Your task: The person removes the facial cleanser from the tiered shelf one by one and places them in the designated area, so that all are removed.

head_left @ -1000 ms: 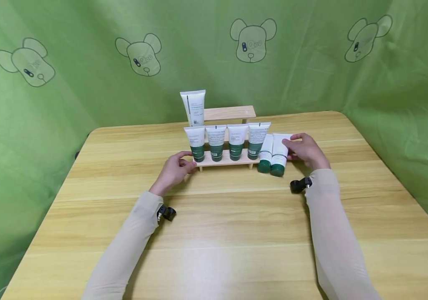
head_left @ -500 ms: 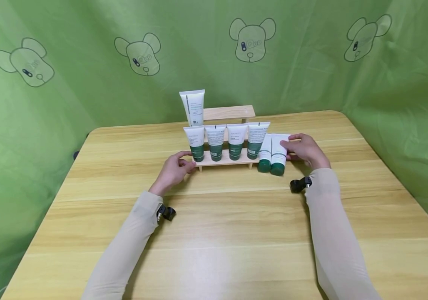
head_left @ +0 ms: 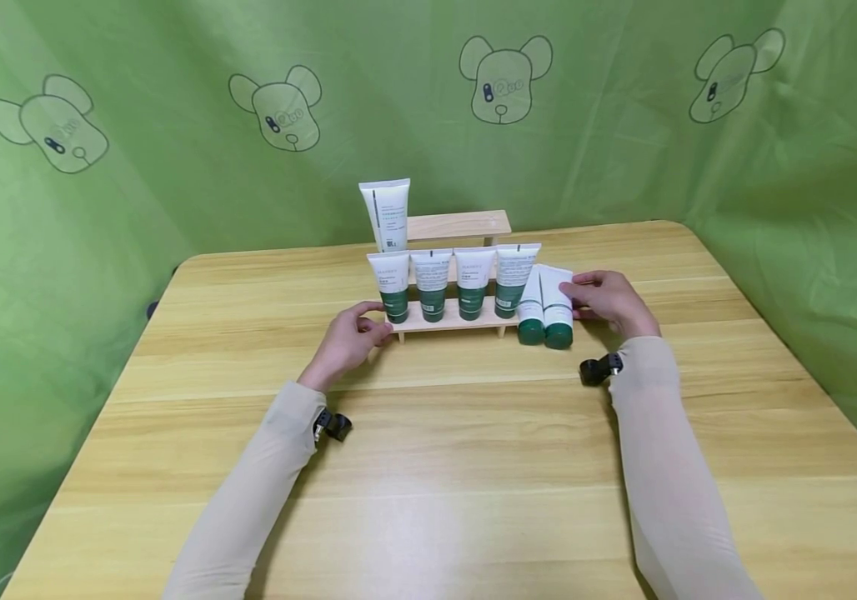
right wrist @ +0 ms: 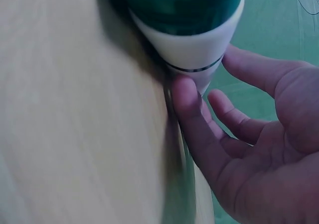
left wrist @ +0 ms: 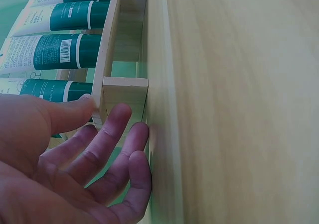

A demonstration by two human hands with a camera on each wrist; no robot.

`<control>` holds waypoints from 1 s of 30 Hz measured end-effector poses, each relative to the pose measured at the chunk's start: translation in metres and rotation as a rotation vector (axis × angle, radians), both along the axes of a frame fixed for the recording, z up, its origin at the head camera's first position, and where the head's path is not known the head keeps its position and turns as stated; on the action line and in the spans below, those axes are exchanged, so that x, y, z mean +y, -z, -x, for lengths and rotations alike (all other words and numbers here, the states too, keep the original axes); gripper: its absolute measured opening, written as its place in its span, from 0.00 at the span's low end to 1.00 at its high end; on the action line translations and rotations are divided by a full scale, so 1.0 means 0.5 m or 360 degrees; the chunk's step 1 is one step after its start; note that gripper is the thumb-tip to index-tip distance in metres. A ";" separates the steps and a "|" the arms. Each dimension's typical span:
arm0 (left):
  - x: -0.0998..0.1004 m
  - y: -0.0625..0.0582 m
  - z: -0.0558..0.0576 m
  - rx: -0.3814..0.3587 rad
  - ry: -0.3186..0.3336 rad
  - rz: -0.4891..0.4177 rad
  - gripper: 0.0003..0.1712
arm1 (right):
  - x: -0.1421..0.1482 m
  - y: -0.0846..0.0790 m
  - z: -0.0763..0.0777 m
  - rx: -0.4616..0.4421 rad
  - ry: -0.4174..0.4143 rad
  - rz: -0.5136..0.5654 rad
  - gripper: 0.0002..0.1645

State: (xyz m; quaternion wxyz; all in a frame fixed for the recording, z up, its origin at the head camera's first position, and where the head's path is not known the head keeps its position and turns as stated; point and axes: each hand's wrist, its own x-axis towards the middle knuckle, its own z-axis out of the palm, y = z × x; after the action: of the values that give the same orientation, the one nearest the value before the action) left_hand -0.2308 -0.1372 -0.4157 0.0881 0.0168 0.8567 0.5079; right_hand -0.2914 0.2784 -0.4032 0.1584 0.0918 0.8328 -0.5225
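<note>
A stepped wooden rack carries several small white-and-green squeeze tubes upright in a row on its front step. My left hand grips the rack's left end; in the left wrist view its thumb lies along the front step, beside a tube's cap, with the fingers around the end. Right of the rack, two white tubes with green caps lean side by side. My right hand holds the outer tube between thumb and fingers. The inner tube touches it and stands close against the rack.
A taller white tube stands at the rack's left, behind the front row. The rack's top step shows to its right. A green curtain hangs behind the wooden table.
The two tubes at the right have shifted slightly, their tops tilting left, as my right hand moved a little left. My left hand and the rack have stayed put.
</note>
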 end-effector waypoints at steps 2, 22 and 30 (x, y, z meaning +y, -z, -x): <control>0.000 0.000 -0.001 0.0003 0.0002 0.0000 0.26 | -0.002 -0.002 0.000 -0.0009 -0.0001 0.0003 0.41; -0.002 0.004 0.002 0.0009 0.0010 0.0006 0.26 | -0.019 -0.092 -0.031 0.0338 -0.0002 -0.0143 0.46; -0.003 0.003 0.001 -0.0001 0.0012 0.0004 0.25 | -0.053 -0.169 -0.063 0.0594 0.0015 -0.0246 0.42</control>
State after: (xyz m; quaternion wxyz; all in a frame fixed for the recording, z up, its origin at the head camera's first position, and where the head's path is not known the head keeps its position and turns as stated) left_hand -0.2313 -0.1388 -0.4174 0.0903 0.0197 0.8573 0.5065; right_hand -0.2600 0.2519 -0.3185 -0.0087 0.0091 0.8849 -0.4656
